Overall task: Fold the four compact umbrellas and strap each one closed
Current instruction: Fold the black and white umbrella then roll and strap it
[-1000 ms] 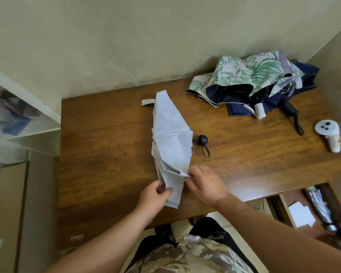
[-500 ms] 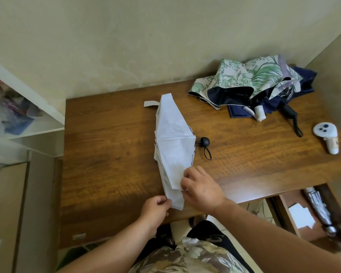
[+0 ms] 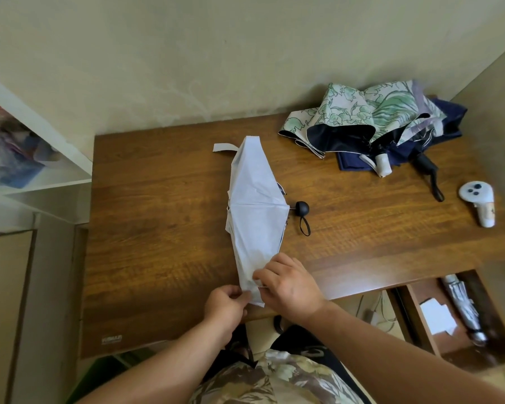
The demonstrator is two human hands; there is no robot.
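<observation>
So the white umbrella (image 3: 255,217) lies flat on the wooden surface (image 3: 158,228), long axis running near-to-far, a bit left of the middle. Its far tip points at the wall with the little grey strap (image 3: 224,147) sticking out to the left there, and the near end hangs right at the surface's front edge. The black handle knob (image 3: 301,208) with its wrist loop pokes out sideways to the right, about halfway along.

Compared with a second ago, both hands have slid down to the very near end of the fabric. The left hand (image 3: 225,307) pinches the bottom corner from the left, and the right hand (image 3: 289,282) is curled over the same corner from the right, fingers gripping the cloth, so the two are basically touching now instead of sitting a bit apart. The canopy also looks flatter and smoother than before.

Further out, the green floral umbrella (image 3: 362,112) is heaped on top of the navy umbrella (image 3: 446,118) at the far right corner, both unfolded. A white controller (image 3: 478,202) sits near the right edge. Down below the surface on the right there's a silver umbrella (image 3: 464,307) already rolled up.
</observation>
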